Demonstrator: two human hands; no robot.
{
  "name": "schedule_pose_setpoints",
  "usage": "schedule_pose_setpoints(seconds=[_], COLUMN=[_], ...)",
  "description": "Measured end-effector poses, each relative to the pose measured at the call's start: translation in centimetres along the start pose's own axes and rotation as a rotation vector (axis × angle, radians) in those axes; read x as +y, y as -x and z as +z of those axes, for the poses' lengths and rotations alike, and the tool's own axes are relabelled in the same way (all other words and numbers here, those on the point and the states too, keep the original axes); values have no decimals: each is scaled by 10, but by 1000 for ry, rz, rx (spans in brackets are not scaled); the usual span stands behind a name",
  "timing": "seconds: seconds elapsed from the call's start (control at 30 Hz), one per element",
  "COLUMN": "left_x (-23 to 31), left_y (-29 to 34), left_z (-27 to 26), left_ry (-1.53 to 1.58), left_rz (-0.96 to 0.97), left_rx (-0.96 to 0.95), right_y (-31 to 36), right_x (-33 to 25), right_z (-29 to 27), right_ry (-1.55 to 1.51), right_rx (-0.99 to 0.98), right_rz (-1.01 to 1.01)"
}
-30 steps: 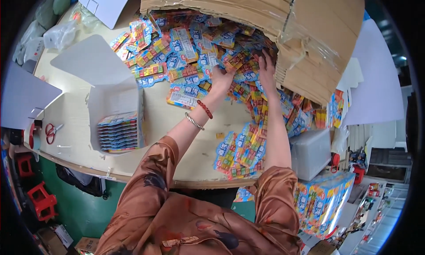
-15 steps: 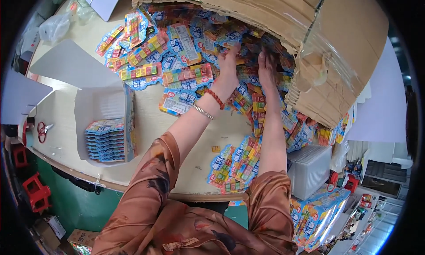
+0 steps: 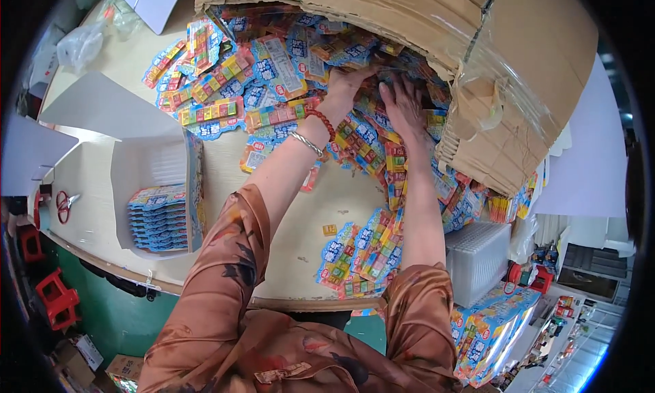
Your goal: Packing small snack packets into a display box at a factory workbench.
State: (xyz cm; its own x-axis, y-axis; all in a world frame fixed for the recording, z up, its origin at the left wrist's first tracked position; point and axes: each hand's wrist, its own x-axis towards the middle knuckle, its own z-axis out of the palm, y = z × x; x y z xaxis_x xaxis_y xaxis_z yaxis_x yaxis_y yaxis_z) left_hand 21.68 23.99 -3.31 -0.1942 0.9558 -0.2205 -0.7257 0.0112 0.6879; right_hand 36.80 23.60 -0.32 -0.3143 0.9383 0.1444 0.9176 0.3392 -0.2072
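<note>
Two bare hands in a heap of colourful flat blister-card packets (image 3: 273,86) spilling from a tipped brown cardboard carton (image 3: 518,59) | left hand (image 3: 346,86) fingers curled into packets | right hand (image 3: 404,106) spread flat, gripping nothing | risk: loosened heap may slide off wooden tabletop (image 3: 300,222).

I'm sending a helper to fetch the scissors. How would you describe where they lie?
Start at the open white carton holding a neat stack of blue packets on the table's left side. Look further left, to the table's edge: the scissors lie alone there, the only red-handled tool, away from the loose packets.
</note>
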Motion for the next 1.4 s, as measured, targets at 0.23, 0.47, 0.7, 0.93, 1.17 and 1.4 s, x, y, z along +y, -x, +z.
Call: schedule_pose_setpoints(seconds=[0.23,0.47,0.7,0.93,1.17,1.4], left_x=[-16,14,51,79,80,67], left_y=[11,71,148,222,251,278], left_z=[3,-23,-76,-128,-155,-160], left_ry=[-92,-9,-206,-164,-170,-98], left_rz=[159,133,87,-37,-43,27], left_rx=[193,154,150,80,57,100], right_y=[18,64,138,209,215,222], right_x=[-14,-57,-128,-167,-157,-141], right_z=[-3,-16,4,22,8,16], right_ry=[66,-20,41,-22,-110,-542], right_rx=[3,52,348,337,252,312], right_rz=[55,-14,15,-31,-240,-310])
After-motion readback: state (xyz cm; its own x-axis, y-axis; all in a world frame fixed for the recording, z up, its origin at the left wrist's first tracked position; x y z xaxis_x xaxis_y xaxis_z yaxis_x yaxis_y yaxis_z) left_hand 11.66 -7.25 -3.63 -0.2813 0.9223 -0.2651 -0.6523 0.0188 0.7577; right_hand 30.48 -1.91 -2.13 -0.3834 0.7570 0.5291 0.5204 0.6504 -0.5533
